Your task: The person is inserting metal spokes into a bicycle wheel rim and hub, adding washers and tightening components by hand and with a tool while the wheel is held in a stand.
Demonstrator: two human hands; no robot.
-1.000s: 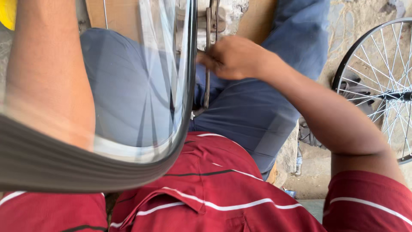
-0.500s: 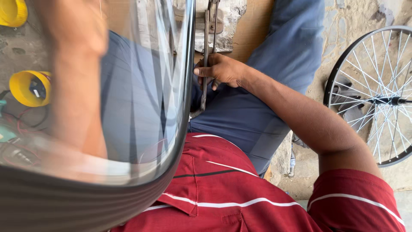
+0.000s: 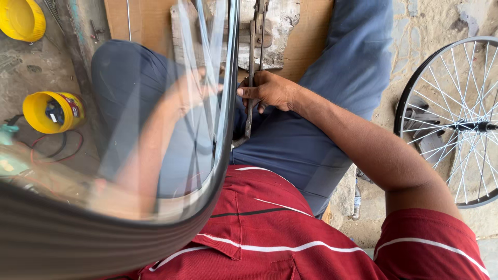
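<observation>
A bicycle wheel stands upright between my knees, its dark rim point(image 3: 223, 129) curving close past the camera and its thin spokes point(image 3: 205, 103) blurred. My right hand point(image 3: 270, 89) is closed around a long metal stand bar point(image 3: 251, 67) that runs up beside the rim. My left hand point(image 3: 192, 91) shows blurred behind the spokes, fingers on them near the rim; its grip is unclear. I sit in blue trousers point(image 3: 306, 140) and a red striped shirt point(image 3: 270, 233).
A second spoked wheel point(image 3: 456, 124) leans at the right on the sandy ground. Two yellow tubs point(image 3: 52, 111) point(image 3: 21, 18) sit at the left with wires beside them. Cardboard point(image 3: 140, 21) and a worn wooden block point(image 3: 280, 31) lie ahead under the stand.
The view has shifted right and back, bringing the yellow tubs and the right-hand wheel into view. My left forearm has moved right, behind the spokes. My right hand stays on the bar.
</observation>
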